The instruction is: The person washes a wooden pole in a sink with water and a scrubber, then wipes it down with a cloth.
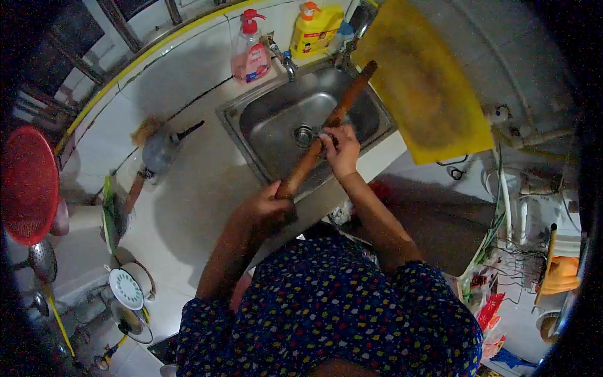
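A long brown wooden-looking rod slants across the steel sink. Its far end reaches past the sink's right rim. My left hand is wrapped around the rod's near end, beside the sink's front left edge. Farther along, over the sink near the drain, my right hand pinches around the middle of the rod. Something small and dark shows at its fingers, too unclear to name. The rod looks darker and uneven close to this hand.
A pink pump bottle and a yellow detergent bottle stand behind the sink near the tap. A yellow sheet hangs on the right. On the left are a ladle-like grey utensil and a red basket.
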{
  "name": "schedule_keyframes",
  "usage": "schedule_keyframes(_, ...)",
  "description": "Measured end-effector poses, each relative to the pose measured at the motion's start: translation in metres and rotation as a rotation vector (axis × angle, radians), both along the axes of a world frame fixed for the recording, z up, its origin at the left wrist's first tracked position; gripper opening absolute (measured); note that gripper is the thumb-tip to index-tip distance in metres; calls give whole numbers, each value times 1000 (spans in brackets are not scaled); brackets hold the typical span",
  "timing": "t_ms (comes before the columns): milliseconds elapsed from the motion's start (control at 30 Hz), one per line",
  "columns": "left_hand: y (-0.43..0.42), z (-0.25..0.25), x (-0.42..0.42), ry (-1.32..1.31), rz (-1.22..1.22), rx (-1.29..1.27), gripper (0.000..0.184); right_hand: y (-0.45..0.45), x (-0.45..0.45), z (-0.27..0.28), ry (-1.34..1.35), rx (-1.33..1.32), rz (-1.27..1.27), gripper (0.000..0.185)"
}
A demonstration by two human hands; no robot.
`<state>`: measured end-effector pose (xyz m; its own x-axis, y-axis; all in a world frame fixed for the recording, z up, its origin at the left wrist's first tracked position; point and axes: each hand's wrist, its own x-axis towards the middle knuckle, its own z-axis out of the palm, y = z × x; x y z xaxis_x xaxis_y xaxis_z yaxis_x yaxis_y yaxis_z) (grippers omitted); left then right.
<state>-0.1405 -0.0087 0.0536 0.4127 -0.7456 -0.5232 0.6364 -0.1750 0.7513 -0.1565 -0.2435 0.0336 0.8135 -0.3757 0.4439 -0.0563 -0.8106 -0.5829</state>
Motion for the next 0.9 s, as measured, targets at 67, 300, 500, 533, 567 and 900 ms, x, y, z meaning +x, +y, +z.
schedule_keyframes(67, 2, 2, -1, 103, 13, -43, 42, 2, -5, -13, 0, 52, -66, 18)
schedule_keyframes(300, -9, -61, -1, -695, 13, 168, 55, 23, -11, -31, -66, 80, 183, 21)
schedule_keyframes(500, -16, -26, -1, -1082, -160, 526, 71, -16, 19, -36, -127, 741, -190, 28)
schedule_keyframes(533, -20, -18, -3, -1076, -155, 530, 71, -15, 19, -35, -99, 1191, -178, 28)
schedule_keyframes(567, -23, -10, -4, -1127, -157, 590, 73, -14, 18, -34, -92, 1194, -177, 28)
schedule_keyframes(900, -19, -40, 39, -173, -278, 56, 62, -13, 17, -46, -166, 1216, -47, 26)
